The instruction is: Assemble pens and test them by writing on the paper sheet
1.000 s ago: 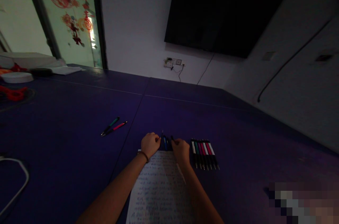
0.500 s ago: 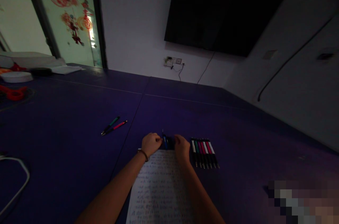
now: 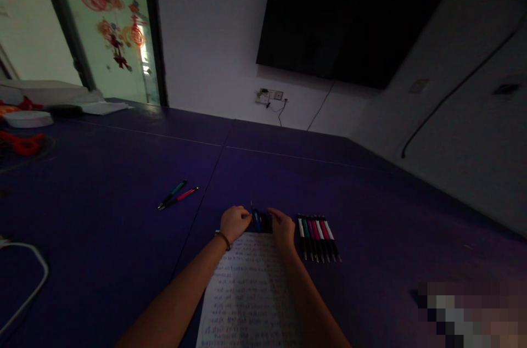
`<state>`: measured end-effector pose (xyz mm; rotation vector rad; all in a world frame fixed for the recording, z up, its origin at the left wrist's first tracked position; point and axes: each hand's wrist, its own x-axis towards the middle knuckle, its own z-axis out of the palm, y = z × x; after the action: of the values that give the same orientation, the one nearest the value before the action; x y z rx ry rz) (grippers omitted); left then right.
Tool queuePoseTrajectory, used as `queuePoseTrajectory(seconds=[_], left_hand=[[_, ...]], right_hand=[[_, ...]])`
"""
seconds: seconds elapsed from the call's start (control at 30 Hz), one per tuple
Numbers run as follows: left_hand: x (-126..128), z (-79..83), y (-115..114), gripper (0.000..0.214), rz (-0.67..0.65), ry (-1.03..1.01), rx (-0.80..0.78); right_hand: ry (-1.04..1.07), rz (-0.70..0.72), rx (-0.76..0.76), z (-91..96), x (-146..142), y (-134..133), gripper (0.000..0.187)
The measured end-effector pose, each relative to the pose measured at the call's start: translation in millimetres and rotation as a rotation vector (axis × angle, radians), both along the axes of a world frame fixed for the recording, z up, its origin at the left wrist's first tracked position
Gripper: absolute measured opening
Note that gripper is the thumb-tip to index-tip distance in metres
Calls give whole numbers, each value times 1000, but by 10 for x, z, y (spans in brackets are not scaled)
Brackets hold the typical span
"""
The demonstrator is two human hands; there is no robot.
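Fingers of the left hand [image 3: 234,223] were drawn in close together, with a thin dark rod [image 3: 251,207] seen pointing up just beside their tips; whether it was gripped could not be told. On the right hand [image 3: 282,228], the fingers were bent, the foremost one being stretched toward the left, and whether anything was held there could not be made out either. Between the two hands, a slender blue object [image 3: 257,219] was set on the bench [image 3: 123,216], just beyond the top edge of a handwritten sheet [image 3: 249,293], which was partly covered by the right forearm [image 3: 307,287]. Near the right hand, seven pens [image 3: 319,238] were laid side by side in a row, with barrels coloured white, green, purple and pink. Farther off to the left, a green pen [image 3: 176,191] and a pink pen [image 3: 183,196] were placed with their tips close together. A dark bracelet [image 3: 226,241] was worn just behind the left hand.
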<state>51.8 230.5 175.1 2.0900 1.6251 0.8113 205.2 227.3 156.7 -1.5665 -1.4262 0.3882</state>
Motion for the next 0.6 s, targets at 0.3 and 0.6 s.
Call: queuePoseTrajectory(seconds=[0.3,0.6], left_hand=[[5,-30,14,27,-2,10,-7],[4,40,-45,31,126,-90,292]], right_hand=[[1,-5,-40,12,-3,-8,34],[261,-103,43,173,60,-153,31]])
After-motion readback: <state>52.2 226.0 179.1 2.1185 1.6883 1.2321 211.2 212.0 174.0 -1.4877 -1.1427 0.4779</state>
